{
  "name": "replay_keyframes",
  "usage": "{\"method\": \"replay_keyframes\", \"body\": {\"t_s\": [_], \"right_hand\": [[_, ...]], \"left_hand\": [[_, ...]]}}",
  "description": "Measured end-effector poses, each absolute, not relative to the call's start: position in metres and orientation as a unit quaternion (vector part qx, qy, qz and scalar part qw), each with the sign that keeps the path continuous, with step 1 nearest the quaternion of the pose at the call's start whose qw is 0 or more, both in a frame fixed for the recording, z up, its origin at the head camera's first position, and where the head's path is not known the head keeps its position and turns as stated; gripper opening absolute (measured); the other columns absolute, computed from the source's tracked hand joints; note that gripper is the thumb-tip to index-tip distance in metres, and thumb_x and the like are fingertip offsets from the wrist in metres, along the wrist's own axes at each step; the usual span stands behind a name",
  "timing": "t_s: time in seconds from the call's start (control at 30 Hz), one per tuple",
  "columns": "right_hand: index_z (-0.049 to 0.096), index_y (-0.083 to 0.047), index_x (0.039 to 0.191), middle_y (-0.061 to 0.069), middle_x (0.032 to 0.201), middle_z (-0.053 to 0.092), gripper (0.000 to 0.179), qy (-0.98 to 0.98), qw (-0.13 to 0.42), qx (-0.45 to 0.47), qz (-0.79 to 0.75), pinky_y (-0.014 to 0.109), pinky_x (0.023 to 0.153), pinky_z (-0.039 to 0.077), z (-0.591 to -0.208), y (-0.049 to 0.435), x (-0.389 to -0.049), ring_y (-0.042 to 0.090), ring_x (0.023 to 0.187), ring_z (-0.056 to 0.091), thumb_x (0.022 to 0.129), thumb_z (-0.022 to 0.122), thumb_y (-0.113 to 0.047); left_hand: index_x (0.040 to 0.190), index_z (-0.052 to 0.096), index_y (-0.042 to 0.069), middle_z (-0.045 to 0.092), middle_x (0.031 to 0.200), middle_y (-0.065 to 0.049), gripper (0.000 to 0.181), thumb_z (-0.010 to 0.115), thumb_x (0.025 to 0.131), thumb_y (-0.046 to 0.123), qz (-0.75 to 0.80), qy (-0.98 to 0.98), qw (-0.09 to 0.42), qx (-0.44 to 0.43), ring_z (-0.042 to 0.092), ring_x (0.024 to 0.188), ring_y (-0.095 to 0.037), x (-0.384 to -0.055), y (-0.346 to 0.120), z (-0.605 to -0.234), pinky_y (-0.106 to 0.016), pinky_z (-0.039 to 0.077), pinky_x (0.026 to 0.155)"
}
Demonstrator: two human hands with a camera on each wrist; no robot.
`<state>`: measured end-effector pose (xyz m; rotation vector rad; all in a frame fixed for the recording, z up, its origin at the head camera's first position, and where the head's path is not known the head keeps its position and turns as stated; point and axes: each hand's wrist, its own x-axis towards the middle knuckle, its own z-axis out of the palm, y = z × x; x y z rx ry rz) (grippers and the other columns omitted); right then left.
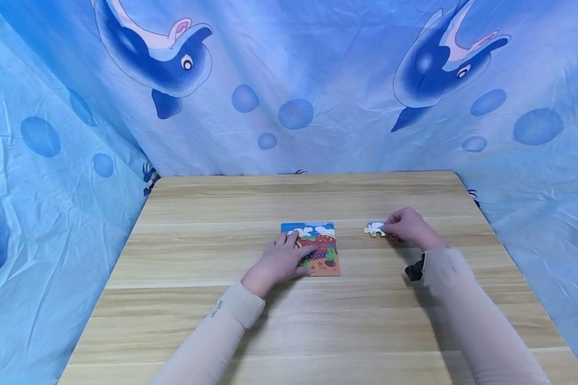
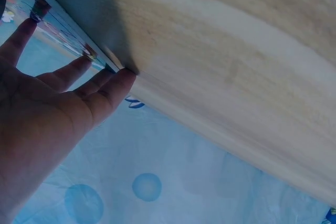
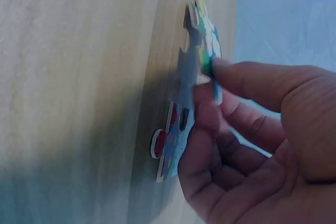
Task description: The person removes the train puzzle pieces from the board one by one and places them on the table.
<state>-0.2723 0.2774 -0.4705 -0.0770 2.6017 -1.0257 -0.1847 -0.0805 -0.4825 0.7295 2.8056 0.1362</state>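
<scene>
Blue cloth (image 1: 344, 123) printed with dolphins and bubbles hangs behind and beside a wood-grained table (image 1: 173, 256). Near the middle of the table lies a square picture board (image 1: 325, 247), flat, showing blue sky, white clouds, a red shape and orange ground. A person's left hand (image 1: 280, 260) rests across its left part, fingers spread wide and loosely bent, fingertips on the printed face; it presses or steadies without wrapping round anything. In the left wrist view, one fingertip reaches the board's edge by a corner.

To the right of the board, well apart from it, the right hand (image 1: 411, 227) is nearly closed, pinching a small puzzle piece (image 1: 375, 229) between thumb and fingers. The piece is pale with white, blue and green on it, and tilts up in the right wrist view; whether its lower edge touches the table is unclear. Just beside the curled fingers, a second piece (image 3: 172, 148) with a red knob is partly hidden. Light sleeves (image 1: 477, 315) cover both arms.
</scene>
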Motion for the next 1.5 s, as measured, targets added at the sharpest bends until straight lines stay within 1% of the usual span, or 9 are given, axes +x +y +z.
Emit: {"method": "replay_keyframes", "body": {"t_s": [0.13, 0.27, 0.43, 0.53, 0.63, 0.73, 1.13, 1.4, 1.5], "right_hand": [[0.072, 0.002, 0.095, 0.009, 0.073, 0.066, 0.021, 0.93, 0.151, -0.03, -0.334, 0.035, 0.06, 0.051, -0.47, 0.273, -0.271, 0.023, 0.064, 0.061, 0.094, 0.072, -0.019], [0.072, 0.001, 0.091, 0.008, 0.069, 0.065, 0.019, 0.936, 0.145, -0.028, -0.319, 0.033, 0.059, 0.05, -0.467, 0.27, -0.27, 0.022, 0.062, 0.061, 0.092, 0.072, -0.018], [0.07, 0.0, 0.09, 0.009, 0.072, 0.064, 0.019, 0.941, 0.152, -0.025, -0.301, 0.035, 0.059, 0.049, -0.465, 0.266, -0.269, 0.022, 0.064, 0.058, 0.093, 0.073, -0.018], [0.069, -0.002, 0.085, 0.007, 0.074, 0.064, 0.021, 0.949, 0.138, -0.037, -0.28, 0.036, 0.06, 0.048, -0.466, 0.263, -0.268, 0.022, 0.066, 0.055, 0.092, 0.076, -0.02], [0.069, -0.003, 0.079, 0.005, 0.075, 0.064, 0.022, 0.958, 0.118, -0.051, -0.256, 0.037, 0.063, 0.047, -0.468, 0.26, -0.269, 0.023, 0.069, 0.055, 0.09, 0.078, -0.02], [0.068, -0.004, 0.075, 0.005, 0.075, 0.064, 0.023, 0.962, 0.111, -0.053, -0.243, 0.039, 0.068, 0.047, -0.47, 0.258, -0.27, 0.024, 0.072, 0.055, 0.088, 0.081, -0.018], [0.07, -0.003, 0.077, 0.008, 0.082, 0.066, 0.02, 0.96, 0.12, -0.042, -0.249, 0.042, 0.072, 0.048, -0.469, 0.257, -0.269, 0.026, 0.076, 0.057, 0.087, 0.082, -0.016], [0.072, 0.0, 0.088, 0.011, 0.077, 0.067, 0.021, 0.959, 0.115, -0.034, -0.258, 0.037, 0.062, 0.048, -0.46, 0.257, -0.267, 0.023, 0.068, 0.056, 0.097, 0.07, -0.018], [0.072, 0.0, 0.09, 0.01, 0.076, 0.066, 0.022, 0.958, 0.106, -0.039, -0.265, 0.037, 0.061, 0.047, -0.459, 0.254, -0.266, 0.023, 0.068, 0.056, 0.098, 0.069, -0.02]], "left_hand": [[0.157, 0.039, 0.04, 0.028, 0.161, -0.022, 0.071, 0.062, 0.094, 0.062, 0.047, 0.96, 0.118, 0.25, 0.026, 0.144, -0.049, -0.185, -0.081, -0.483, -0.062, 0.036, 0.107], [0.158, 0.039, 0.04, 0.027, 0.161, -0.022, 0.071, 0.062, 0.094, 0.062, 0.049, 0.96, 0.12, 0.248, 0.025, 0.144, -0.05, -0.185, -0.081, -0.483, -0.062, 0.035, 0.108], [0.157, 0.04, 0.04, 0.027, 0.161, -0.022, 0.07, 0.063, 0.094, 0.061, 0.055, 0.96, 0.121, 0.246, 0.025, 0.144, -0.049, -0.184, -0.081, -0.483, -0.062, 0.034, 0.109], [0.157, 0.04, 0.039, 0.027, 0.161, -0.021, 0.07, 0.063, 0.094, 0.061, 0.058, 0.96, 0.121, 0.246, 0.025, 0.145, -0.049, -0.184, -0.081, -0.483, -0.062, 0.034, 0.109], [0.157, 0.04, 0.04, 0.027, 0.162, -0.021, 0.07, 0.062, 0.094, 0.061, 0.058, 0.96, 0.121, 0.246, 0.025, 0.145, -0.048, -0.183, -0.081, -0.483, -0.062, 0.034, 0.109], [0.157, 0.04, 0.039, 0.027, 0.161, -0.021, 0.07, 0.062, 0.095, 0.061, 0.057, 0.96, 0.121, 0.247, 0.025, 0.145, -0.049, -0.183, -0.081, -0.483, -0.062, 0.034, 0.108], [0.157, 0.04, 0.039, 0.026, 0.162, -0.021, 0.07, 0.062, 0.095, 0.06, 0.059, 0.96, 0.12, 0.246, 0.024, 0.145, -0.049, -0.182, -0.081, -0.483, -0.062, 0.033, 0.109], [0.158, 0.038, 0.04, 0.024, 0.163, -0.021, 0.069, 0.061, 0.096, 0.06, 0.052, 0.96, 0.119, 0.248, 0.023, 0.146, -0.049, -0.183, -0.081, -0.484, -0.063, 0.033, 0.11], [0.158, 0.038, 0.04, 0.024, 0.163, -0.021, 0.069, 0.06, 0.096, 0.06, 0.047, 0.961, 0.121, 0.245, 0.022, 0.146, -0.049, -0.183, -0.081, -0.484, -0.063, 0.032, 0.11]]}}
